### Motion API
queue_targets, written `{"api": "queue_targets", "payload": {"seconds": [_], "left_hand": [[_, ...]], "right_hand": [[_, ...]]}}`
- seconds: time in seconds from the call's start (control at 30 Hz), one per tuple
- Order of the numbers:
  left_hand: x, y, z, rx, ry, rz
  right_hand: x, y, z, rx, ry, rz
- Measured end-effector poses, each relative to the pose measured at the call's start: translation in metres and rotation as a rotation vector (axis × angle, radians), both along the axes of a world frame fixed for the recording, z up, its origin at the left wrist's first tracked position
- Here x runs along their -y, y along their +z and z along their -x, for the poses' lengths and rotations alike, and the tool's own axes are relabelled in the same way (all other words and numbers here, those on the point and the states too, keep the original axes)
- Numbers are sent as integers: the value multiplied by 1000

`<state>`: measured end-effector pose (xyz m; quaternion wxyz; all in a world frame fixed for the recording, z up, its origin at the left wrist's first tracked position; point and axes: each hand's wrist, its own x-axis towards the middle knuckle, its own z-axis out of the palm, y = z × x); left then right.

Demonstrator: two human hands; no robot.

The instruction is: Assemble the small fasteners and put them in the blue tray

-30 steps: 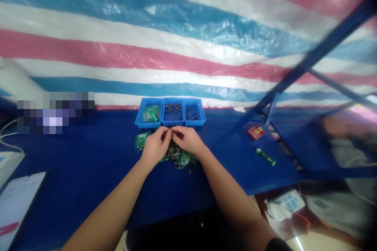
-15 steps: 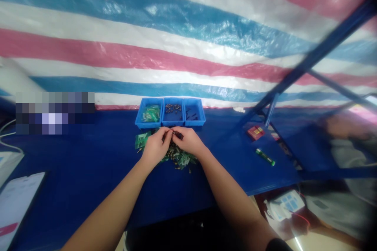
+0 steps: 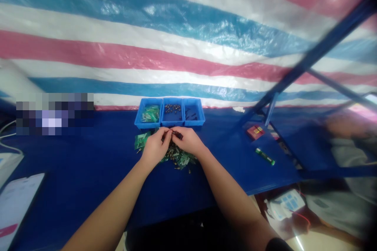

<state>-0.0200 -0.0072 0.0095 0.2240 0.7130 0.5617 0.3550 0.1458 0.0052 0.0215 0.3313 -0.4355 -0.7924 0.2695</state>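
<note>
My left hand [image 3: 154,146] and my right hand [image 3: 189,141] meet fingertip to fingertip above a pile of small green circuit boards [image 3: 179,159] on the blue table [image 3: 88,164]. Both hands are closed in a pinch. My right hand pinches a small dark part [image 3: 177,135]; my left hand's fingers press against the same part. Just behind the hands stand three joined blue bins: the left bin [image 3: 149,113] holds green boards, the middle bin [image 3: 172,112] small brown parts, the right bin [image 3: 193,112] dark parts.
A red box [image 3: 255,132] and a green stick-shaped item [image 3: 265,156] lie to the right. A white sheet [image 3: 14,204] lies at the left edge. A striped plastic tarp [image 3: 176,47] hangs behind. A blue metal frame [image 3: 309,62] slants at right, with another person beyond it.
</note>
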Motion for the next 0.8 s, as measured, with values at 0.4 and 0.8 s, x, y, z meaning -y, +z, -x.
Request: {"api": "queue_targets", "payload": {"seconds": [0.4, 0.8], "left_hand": [[-2, -6, -1, 62, -20, -17], [-2, -9, 0, 66, -21, -11]], "right_hand": [[-6, -10, -2, -33, -47, -86], [-7, -15, -3, -4, -93, -89]]}}
